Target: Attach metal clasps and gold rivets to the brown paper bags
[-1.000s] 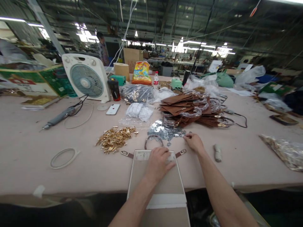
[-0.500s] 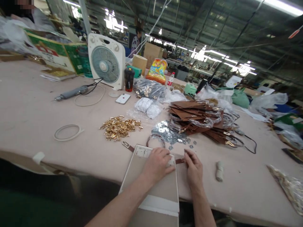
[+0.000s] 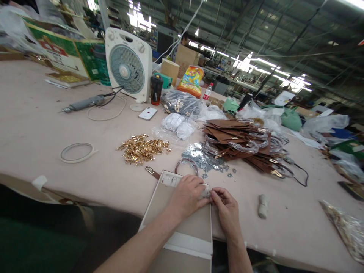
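Observation:
A flat beige panel (image 3: 176,220) with a white rim lies over the table's near edge. My left hand (image 3: 186,197) rests palm down on its far end, fingers pressed flat. My right hand (image 3: 224,208) is beside it, fingers pinched at the panel's right corner on a small silver piece I can barely make out. A brown strap with a gold buckle (image 3: 152,172) and a wrapped handle loop (image 3: 186,165) stick out from under the panel. Silver metal plates (image 3: 201,159) lie just beyond, and a heap of gold fittings (image 3: 140,148) to the left.
A stack of brown leather pieces with wrapped handles (image 3: 239,142) sits at centre right. A box fan (image 3: 128,70), black bottle (image 3: 156,89), white phone (image 3: 148,113), power screwdriver (image 3: 82,103), tape ring (image 3: 76,151) and a small grey roll (image 3: 263,205) stand around. Bagged hardware (image 3: 345,227) lies far right.
My right hand drew back from the silver plates to the panel's right corner and pinched there beside my left hand. The view swung left and down. My left hand stayed put.

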{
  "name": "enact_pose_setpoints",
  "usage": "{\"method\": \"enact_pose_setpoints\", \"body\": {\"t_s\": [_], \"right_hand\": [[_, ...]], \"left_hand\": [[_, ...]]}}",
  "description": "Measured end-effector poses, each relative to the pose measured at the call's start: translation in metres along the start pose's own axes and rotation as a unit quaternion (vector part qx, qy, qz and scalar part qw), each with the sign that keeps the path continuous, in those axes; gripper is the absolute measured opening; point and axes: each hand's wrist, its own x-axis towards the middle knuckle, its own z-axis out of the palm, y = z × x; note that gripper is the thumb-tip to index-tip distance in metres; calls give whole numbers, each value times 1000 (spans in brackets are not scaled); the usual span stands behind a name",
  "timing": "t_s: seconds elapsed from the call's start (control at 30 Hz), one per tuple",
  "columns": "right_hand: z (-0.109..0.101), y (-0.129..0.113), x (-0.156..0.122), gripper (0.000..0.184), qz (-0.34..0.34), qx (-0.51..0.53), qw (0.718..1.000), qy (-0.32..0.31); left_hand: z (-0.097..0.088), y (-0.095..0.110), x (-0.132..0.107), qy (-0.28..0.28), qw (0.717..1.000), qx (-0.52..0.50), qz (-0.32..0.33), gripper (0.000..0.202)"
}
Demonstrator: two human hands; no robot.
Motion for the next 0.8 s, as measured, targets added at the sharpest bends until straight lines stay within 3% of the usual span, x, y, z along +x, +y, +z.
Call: {"method": "enact_pose_setpoints", "body": {"t_s": [0.3,0.8], "right_hand": [[2,2,0,28,-28,-69,996,-57],[13,0,5,35,-16,-76,996,-44]], "left_hand": [[-3,0,0,-4,1000,-2,2,29],[-4,1,1,-12,1000,-7,-4,32]]}}
